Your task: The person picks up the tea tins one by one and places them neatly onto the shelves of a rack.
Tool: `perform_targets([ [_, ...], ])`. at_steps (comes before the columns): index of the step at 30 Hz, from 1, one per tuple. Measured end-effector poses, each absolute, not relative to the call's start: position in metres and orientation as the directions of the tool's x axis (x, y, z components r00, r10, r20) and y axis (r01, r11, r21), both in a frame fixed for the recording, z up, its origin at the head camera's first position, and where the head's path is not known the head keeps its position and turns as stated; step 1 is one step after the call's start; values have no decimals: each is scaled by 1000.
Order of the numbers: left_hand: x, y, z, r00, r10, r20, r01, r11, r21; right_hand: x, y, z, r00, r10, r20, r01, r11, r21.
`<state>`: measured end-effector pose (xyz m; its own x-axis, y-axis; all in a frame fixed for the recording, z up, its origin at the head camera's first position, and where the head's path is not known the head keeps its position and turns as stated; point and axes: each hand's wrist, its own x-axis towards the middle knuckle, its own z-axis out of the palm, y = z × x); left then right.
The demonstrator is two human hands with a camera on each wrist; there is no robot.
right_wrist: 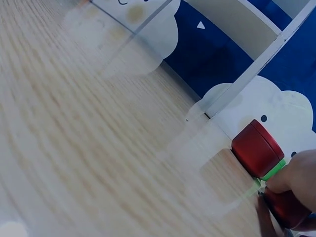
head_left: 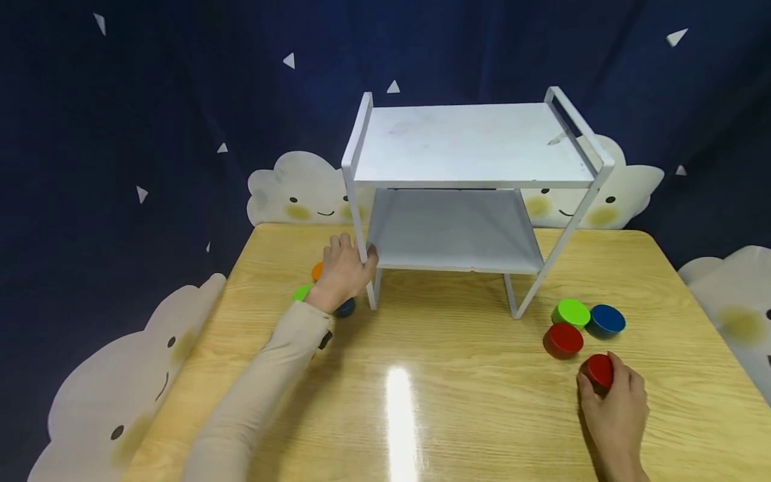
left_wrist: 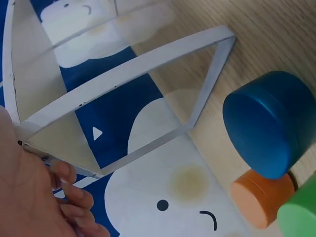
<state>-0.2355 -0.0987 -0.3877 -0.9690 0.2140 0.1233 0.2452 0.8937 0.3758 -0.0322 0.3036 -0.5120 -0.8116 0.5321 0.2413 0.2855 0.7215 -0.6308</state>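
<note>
The right hand's [head_left: 617,408] grip is curled round a red tin [head_left: 599,370], at the right of the bench [head_left: 470,395]. The left hand's [head_left: 343,273] grip is wrapped on the left side of a white rack [head_left: 470,144], at lower-shelf height. Beyond the held tin, a second red tin [head_left: 563,341], a green tin [head_left: 571,312] and a blue tin [head_left: 606,321] cluster. An orange tin [left_wrist: 261,200] stands by the left hand.

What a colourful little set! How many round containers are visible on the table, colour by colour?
Red containers: 2
Green containers: 2
Blue containers: 2
Orange container: 1
Total visible: 7
</note>
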Motion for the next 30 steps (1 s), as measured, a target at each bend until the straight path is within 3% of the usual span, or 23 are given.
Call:
perform_targets([
  [4, -235, -99, -387, -973, 213, 89, 231, 908, 350, -34, 300, -511, -809, 526, 262, 265, 726, -635],
  [11, -234, -99, -386, -974, 218, 64, 226, 906, 357, -39, 285, -504, -813, 440, 382, 112, 761, -639],
  [21, -234, -98, -386, -970, 237, 62, 244, 912, 331, -45, 272, -489, -837, 399, 375, 70, 756, -650],
  [30, -234, -98, -386, -965, 253, 69, 261, 906, 332, -54, 267, -481, -792, 276, 545, -114, 810, -576],
])
